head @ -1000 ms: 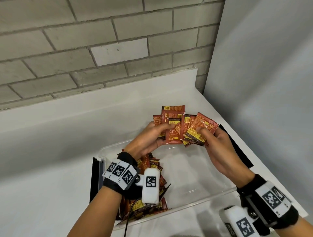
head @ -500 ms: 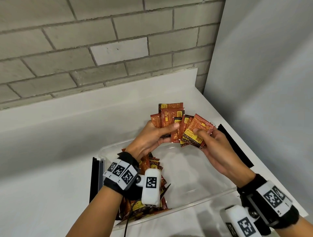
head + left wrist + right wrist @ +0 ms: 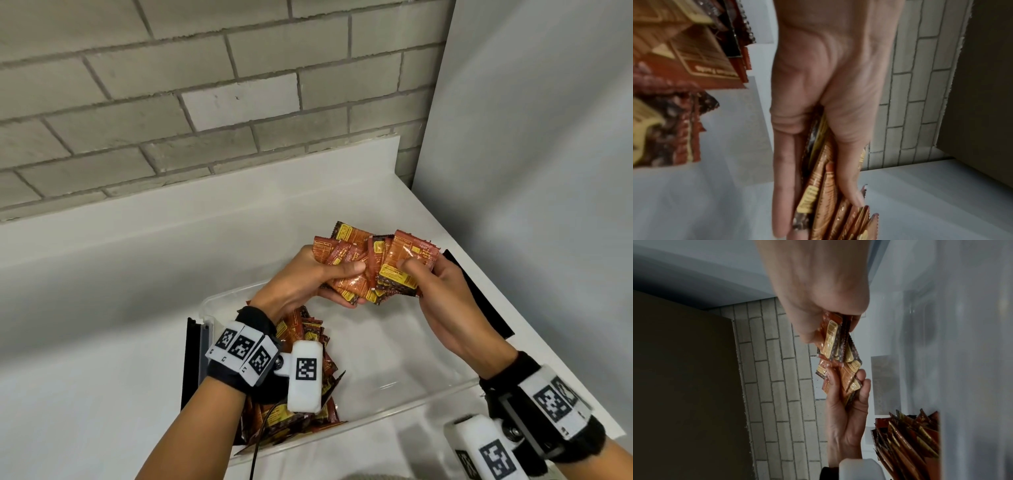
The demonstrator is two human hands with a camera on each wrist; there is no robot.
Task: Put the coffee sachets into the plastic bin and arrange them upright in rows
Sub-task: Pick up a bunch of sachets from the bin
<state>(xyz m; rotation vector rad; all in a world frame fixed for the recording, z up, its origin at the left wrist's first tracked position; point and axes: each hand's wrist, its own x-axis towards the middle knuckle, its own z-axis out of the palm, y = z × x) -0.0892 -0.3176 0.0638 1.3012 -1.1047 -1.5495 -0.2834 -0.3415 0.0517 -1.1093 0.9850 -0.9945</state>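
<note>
With the left hand [image 3: 305, 277] and right hand [image 3: 442, 291] each pinching the uneven fan of coffee sachets [image 3: 373, 263] above the plastic bin [image 3: 404, 407] at the tabletop's right edge, a loosened grip risked slippery packets spilling flat.

Looks like a bare recording or test corner more than a lived-in kitchen. Plain white counter [image 3: 102, 342] with a raised white backsplash [image 3: 205, 192], set against a grey painted brick wall [image 3: 171, 85] and closed on the right by a smooth grey panel [image 3: 548, 171]. Tracking wristbands [image 3: 245, 353] with black-and-white square markers on both wrists. Only stock in sight: a clear plastic bin [image 3: 394, 377] and red-orange coffee sachets [image 3: 376, 267].
</note>
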